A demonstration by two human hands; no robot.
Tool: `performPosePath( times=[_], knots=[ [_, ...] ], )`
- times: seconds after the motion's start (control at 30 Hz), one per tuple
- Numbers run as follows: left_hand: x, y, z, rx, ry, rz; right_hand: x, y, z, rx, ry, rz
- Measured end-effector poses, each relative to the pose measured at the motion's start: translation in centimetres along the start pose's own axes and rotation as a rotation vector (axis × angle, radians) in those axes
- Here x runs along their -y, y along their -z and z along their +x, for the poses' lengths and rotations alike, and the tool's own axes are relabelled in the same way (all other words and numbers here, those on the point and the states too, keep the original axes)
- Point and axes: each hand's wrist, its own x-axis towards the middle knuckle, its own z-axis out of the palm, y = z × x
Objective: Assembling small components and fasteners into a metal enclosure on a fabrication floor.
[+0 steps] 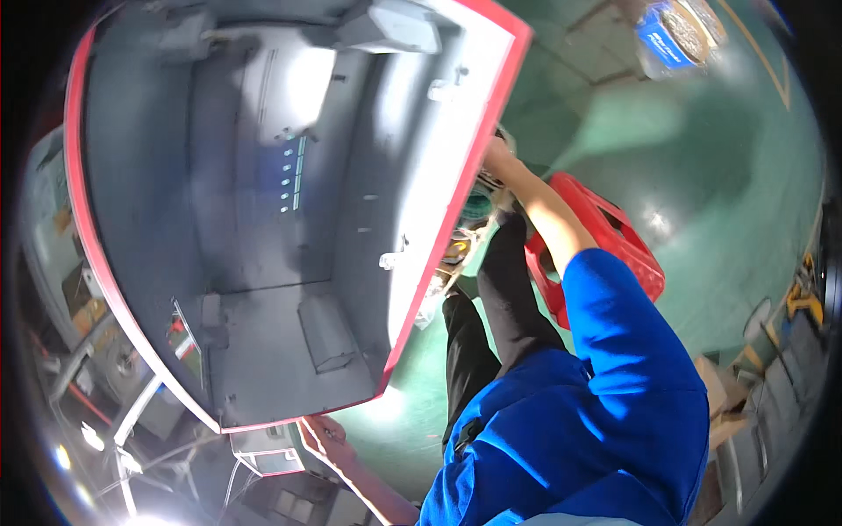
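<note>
Left hand [324, 436] and right hand [497, 159] well apart, at the bottom and right edges of a smooth, deep, boxy grey cabinet [140, 193], red-rimmed, across the upper left of the frame. Grip partly hidden, impossible to tell whether clenched. Right of centre, glossy red stool [640, 267], partly covered.

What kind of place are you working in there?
Probably a workshop or factory floor: a large grey, red-edged metal-looking cabinet is being handled over a painted-looking green floor, with pale tubular framing at the lower left.
</note>
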Motion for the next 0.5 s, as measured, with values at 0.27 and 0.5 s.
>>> performPosePath(
  times=[0.27, 0.5],
  knots=[
    [-1.7, 0.4, 0.1, 0.05, 0.046, -0.062, -1.9, 3.9, 2.9, 0.148, 0.037, -0.119],
    [0.8, 1.5, -0.4, 0.174, -0.082, -0.188, -0.3, 7.5, 1.4, 0.236, 0.013, -0.281]
  ],
)
